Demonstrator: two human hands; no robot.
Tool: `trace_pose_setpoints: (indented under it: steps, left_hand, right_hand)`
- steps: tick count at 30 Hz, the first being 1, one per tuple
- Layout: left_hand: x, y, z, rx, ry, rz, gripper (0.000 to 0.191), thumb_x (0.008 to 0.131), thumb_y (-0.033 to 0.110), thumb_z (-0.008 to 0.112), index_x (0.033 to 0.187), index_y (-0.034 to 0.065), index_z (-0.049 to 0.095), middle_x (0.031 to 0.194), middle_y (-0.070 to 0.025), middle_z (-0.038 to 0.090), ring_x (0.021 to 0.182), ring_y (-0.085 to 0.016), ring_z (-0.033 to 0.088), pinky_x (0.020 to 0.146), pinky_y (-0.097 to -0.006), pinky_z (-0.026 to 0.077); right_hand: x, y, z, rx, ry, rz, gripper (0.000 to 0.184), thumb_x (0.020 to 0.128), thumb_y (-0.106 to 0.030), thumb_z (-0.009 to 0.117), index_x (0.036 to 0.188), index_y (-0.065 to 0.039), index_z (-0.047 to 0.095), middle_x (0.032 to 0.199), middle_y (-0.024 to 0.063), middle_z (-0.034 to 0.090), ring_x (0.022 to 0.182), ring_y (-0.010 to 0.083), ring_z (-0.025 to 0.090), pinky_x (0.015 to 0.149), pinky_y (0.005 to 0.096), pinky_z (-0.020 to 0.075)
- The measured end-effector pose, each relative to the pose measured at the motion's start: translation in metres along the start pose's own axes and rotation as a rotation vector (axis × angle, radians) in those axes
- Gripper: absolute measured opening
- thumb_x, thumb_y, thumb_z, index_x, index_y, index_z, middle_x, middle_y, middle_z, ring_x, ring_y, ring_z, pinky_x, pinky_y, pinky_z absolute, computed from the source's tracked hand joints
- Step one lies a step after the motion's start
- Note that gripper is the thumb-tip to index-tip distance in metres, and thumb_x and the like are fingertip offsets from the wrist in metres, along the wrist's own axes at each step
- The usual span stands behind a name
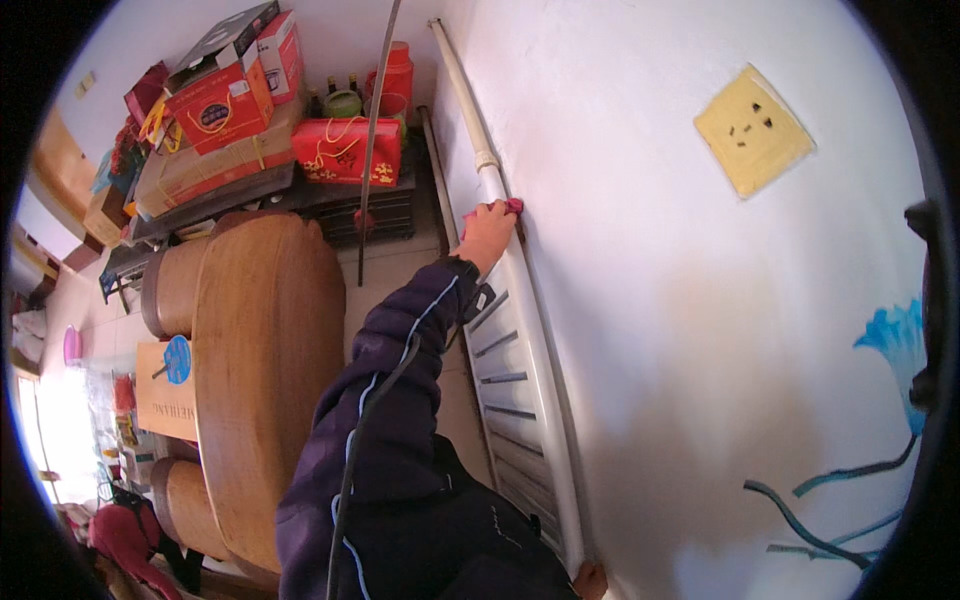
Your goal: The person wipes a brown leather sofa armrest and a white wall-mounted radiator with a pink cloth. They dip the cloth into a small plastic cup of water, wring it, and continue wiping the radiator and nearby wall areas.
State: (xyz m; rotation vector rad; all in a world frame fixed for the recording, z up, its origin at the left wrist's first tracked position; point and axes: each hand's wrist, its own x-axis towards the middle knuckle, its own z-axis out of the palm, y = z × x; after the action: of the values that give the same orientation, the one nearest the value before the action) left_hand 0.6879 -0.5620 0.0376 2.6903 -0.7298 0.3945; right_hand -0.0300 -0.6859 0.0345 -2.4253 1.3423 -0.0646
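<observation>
My left hand (487,231) is closed on a crumpled red-pink cloth (514,206), pressed on the top of the white metal radiator (534,330) where it meets a cream pipe (459,86). The cloth shows between and beyond the fingers. At the bottom edge, my right hand (590,580) is beside the radiator's near end, against the wall; only part of it shows, and its fingers are hard to make out. A dark sleeve with light blue piping covers my left arm, and a dark cable runs across it.
A brown leather sofa (270,375) stands left of the radiator. Beyond it, red gift boxes (349,150) and cartons (217,172) sit on a dark low cabinet (382,214). A thin dark pole (369,142) rises before them. A yellowed wall socket (754,131) is at the right.
</observation>
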Motion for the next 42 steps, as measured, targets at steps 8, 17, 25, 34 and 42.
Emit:
trace_pose_setpoints:
  steps: [8, 17, 25, 34, 42]
  left_hand:
    - [0.089, -0.082, 0.012, -0.322, 0.209, -0.173, 0.037, 0.084, 0.006, 0.052, 0.119, 0.0153, 0.060, 0.120, -0.0146, 0.057, 0.102, -0.041, 0.055, 0.088, -0.0458, 0.050]
    - [0.090, -0.083, 0.061, -0.511, 0.337, -0.061, 0.029, 0.086, 0.007, 0.053, 0.111, 0.0133, 0.067, 0.124, -0.0167, 0.057, 0.103, -0.041, 0.056, 0.092, -0.0445, 0.047]
    - [0.011, -0.042, 0.019, -0.494, 0.098, 0.151, 0.037, 0.079, -0.002, 0.053, 0.111, 0.0115, 0.067, 0.127, -0.0138, 0.056, 0.102, -0.040, 0.054, 0.093, -0.0400, 0.047]
    - [-0.054, -0.014, -0.013, -0.382, -0.182, 0.574, 0.039, 0.077, 0.002, 0.057, 0.115, 0.0117, 0.064, 0.132, -0.0112, 0.050, 0.111, -0.035, 0.050, 0.090, -0.0390, 0.047]
    - [-0.080, -0.021, -0.048, -0.791, -0.082, 0.386, 0.038, 0.087, 0.003, 0.056, 0.121, 0.0163, 0.063, 0.131, -0.0093, 0.056, 0.115, -0.027, 0.055, 0.094, -0.0393, 0.047]
  right_hand:
    - [-0.002, -0.039, -0.002, -0.150, 0.087, 0.259, 0.050, 0.092, -0.045, 0.052, 0.104, 0.002, 0.063, 0.101, 0.0281, 0.064, 0.090, 0.0461, 0.059, 0.080, 0.0506, 0.0459]
    - [-0.003, -0.056, -0.004, -0.188, 0.144, 0.344, 0.041, 0.091, -0.044, 0.053, 0.096, -0.005, 0.066, 0.092, 0.0230, 0.066, 0.080, 0.0438, 0.060, 0.072, 0.0519, 0.0472]
    - [0.007, -0.061, 0.002, -0.274, 0.192, 0.410, 0.038, 0.091, -0.044, 0.052, 0.090, -0.009, 0.067, 0.087, 0.0197, 0.067, 0.074, 0.0411, 0.061, 0.068, 0.0520, 0.0479]
    - [0.003, -0.045, 0.013, -0.335, 0.266, 0.415, 0.037, 0.091, -0.044, 0.051, 0.087, -0.011, 0.068, 0.084, 0.0178, 0.067, 0.072, 0.0396, 0.062, 0.066, 0.0516, 0.0481]
    - [0.002, -0.046, 0.015, -0.420, 0.307, 0.444, 0.037, 0.091, -0.045, 0.049, 0.090, -0.015, 0.071, 0.086, 0.0145, 0.069, 0.072, 0.0374, 0.063, 0.067, 0.0501, 0.0499]
